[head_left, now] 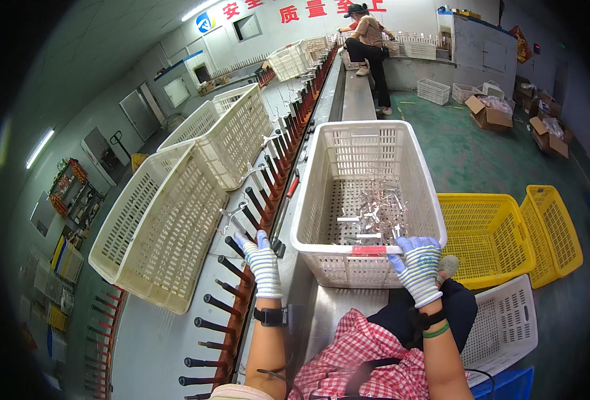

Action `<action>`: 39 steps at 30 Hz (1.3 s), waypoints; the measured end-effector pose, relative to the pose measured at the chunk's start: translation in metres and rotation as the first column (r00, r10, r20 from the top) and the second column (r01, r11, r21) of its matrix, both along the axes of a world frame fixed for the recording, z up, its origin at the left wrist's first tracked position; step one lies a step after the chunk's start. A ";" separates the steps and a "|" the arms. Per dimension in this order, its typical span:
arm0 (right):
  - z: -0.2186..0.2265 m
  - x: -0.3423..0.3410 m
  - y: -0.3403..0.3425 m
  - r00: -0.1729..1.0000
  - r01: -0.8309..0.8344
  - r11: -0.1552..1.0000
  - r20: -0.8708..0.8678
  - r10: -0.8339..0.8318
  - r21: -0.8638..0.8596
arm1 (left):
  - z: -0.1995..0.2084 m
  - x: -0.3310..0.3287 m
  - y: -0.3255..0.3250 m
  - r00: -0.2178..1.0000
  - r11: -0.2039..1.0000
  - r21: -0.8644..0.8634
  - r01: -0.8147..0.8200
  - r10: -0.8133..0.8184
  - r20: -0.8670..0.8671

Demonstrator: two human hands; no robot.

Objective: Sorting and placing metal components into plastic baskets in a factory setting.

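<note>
The two hands are apart from each other. The left hand [261, 265], in a striped glove, is by a branched metal piece [230, 217] among the upright dark pegs [220, 305]; whether its fingers are closed on the piece I cannot tell. The right hand [419, 267] lies at the near right corner of the white crate [341, 270], on its rim, how firmly is unclear. More metal pieces [378, 210] lie jumbled in that crate, mostly toward its right.

A thin arm could snag on a neighbouring peg and bend if pulled sideways, and the pieces in the heap could hook together (they look spindly). The crate seems to overhang the bench [331, 313] on the right, so a hard lean there might tip it. A red-handled tool [293, 185] lies loose beside the pegs.

Left stands a grey table [168, 340] with pale crates [168, 233]; right, yellow crates [478, 207] on a green floor [441, 157]. Far off, a co-worker [368, 37] sits by the same line.
</note>
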State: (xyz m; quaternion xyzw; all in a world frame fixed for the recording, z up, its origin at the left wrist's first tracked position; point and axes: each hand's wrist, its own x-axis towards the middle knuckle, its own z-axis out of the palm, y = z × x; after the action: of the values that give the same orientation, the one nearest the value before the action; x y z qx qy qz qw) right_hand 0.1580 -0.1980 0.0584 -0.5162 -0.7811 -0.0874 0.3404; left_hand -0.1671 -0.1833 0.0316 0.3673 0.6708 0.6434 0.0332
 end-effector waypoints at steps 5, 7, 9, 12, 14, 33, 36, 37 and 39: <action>-0.001 -0.008 -0.002 0.999 -0.040 0.999 -0.020 0.041 0.035 | -0.016 -0.072 0.018 0.925 0.985 -0.034 -0.166 0.168 0.341; -0.003 -0.006 0.001 0.999 -0.039 0.999 -0.007 0.039 0.034 | -0.002 -0.077 0.012 0.970 0.983 0.095 -0.156 0.134 0.205; -0.008 0.002 0.007 1.000 -0.007 1.000 -0.004 0.007 0.026 | 0.049 -0.028 0.003 0.924 0.983 0.140 -0.120 0.060 0.377; -0.001 -0.003 -0.002 0.999 -0.035 0.998 -0.036 0.037 0.056 | 0.057 -0.024 -0.007 0.996 0.984 0.172 -0.046 0.031 0.088; 0.003 -0.005 -0.002 0.999 -0.031 0.998 -0.026 0.033 0.050 | 0.033 -0.033 0.010 0.990 0.997 0.076 -0.013 0.002 0.139; 0.002 -0.002 -0.002 0.999 -0.032 0.998 -0.018 0.033 0.053 | 0.047 -0.037 0.024 0.973 0.954 0.226 -0.197 0.218 -0.072; 0.004 -0.019 -0.003 0.997 -0.073 0.995 -0.023 0.074 0.061 | -0.017 -0.073 0.046 0.986 0.912 0.411 0.014 -0.079 0.144; 0.000 -0.011 0.000 0.999 -0.043 0.998 -0.009 0.044 0.048 | 0.035 -0.023 0.027 0.992 0.988 0.142 -0.066 0.049 0.117; -0.002 -0.004 0.000 1.000 -0.023 0.999 -0.005 0.023 0.037 | 0.014 -0.019 0.045 0.960 0.973 0.222 -0.069 0.004 0.280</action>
State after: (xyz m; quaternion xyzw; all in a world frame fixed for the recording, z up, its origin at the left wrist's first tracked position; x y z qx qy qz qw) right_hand 0.1541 -0.1980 0.0567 -0.5011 -0.7842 -0.0967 0.3530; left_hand -0.1857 -0.1382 0.0456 0.2622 0.5875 0.7621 0.0726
